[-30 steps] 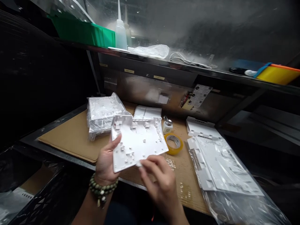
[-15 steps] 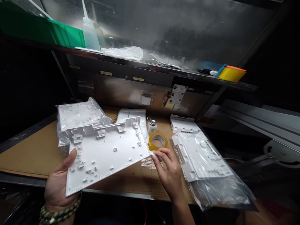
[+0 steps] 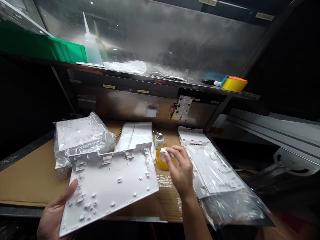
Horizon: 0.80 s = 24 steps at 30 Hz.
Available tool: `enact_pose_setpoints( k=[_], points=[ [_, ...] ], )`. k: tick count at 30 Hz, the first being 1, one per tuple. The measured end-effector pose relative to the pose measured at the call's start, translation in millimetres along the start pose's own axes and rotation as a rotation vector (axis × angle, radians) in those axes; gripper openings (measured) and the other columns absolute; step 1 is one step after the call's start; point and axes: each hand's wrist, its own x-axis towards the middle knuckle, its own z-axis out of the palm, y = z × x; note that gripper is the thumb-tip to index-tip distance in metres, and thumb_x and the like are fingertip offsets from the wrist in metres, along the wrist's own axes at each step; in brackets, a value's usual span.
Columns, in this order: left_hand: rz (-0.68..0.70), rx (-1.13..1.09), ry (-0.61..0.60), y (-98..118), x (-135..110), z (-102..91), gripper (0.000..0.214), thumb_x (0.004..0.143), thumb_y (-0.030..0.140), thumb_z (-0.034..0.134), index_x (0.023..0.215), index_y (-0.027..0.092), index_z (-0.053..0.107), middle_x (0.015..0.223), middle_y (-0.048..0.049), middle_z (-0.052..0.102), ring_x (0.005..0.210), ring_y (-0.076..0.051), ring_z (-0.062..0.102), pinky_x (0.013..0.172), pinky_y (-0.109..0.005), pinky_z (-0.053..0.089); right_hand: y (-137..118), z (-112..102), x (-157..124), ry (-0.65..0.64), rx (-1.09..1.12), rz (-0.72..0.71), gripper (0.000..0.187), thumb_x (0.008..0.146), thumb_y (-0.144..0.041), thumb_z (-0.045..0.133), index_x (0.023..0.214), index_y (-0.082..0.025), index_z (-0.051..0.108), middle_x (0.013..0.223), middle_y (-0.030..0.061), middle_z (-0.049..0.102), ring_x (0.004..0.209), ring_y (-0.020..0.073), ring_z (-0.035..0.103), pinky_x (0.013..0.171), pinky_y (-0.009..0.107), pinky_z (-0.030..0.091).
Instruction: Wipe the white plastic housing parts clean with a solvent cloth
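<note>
My left hand grips the near left corner of a large white plastic panel, its ribbed inner side up, held tilted over the cardboard-covered bench. My right hand is off the panel and pinches a small white wad between its fingertips. It hovers just above a yellow tape roll and close to a small pump bottle.
A bagged stack of white parts lies at the left, flat white pieces behind the panel, and bagged panels at the right. The shelf above carries a green bin, a squeeze bottle and a yellow container.
My right hand let go of the panel's right corner and rose toward the tape roll and pump bottle with the white wad. The panel sank lower and nearer in my left hand.
</note>
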Motion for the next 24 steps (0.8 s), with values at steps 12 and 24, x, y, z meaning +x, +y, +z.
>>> enact_pose_setpoints(
  k=[12,24],
  points=[
    [-0.056,0.030,0.069,-11,-14,16.0,0.080,0.087,0.049,0.068,0.155,0.051,0.026,0.141,0.0066,0.061,0.135,-0.039,0.049,0.115,-0.057,0.046,3,17,13,-0.021,0.042,-0.049,0.017,0.100,-0.024,0.062,0.112,-0.022,0.072,0.107,0.0057,0.067,0.101,0.0187,0.065,0.087,0.035,0.056],
    [0.387,0.256,0.141,-42,-9,54.8,0.098,0.079,0.002,0.076,0.159,0.034,0.030,0.132,-0.0125,0.071,0.120,-0.036,0.066,0.112,-0.052,0.048,30,13,13,0.011,-0.062,0.000,0.016,0.098,-0.034,0.064,0.106,-0.025,0.074,0.106,0.0053,0.068,0.096,0.0212,0.067,0.082,0.036,0.055]
  ],
)
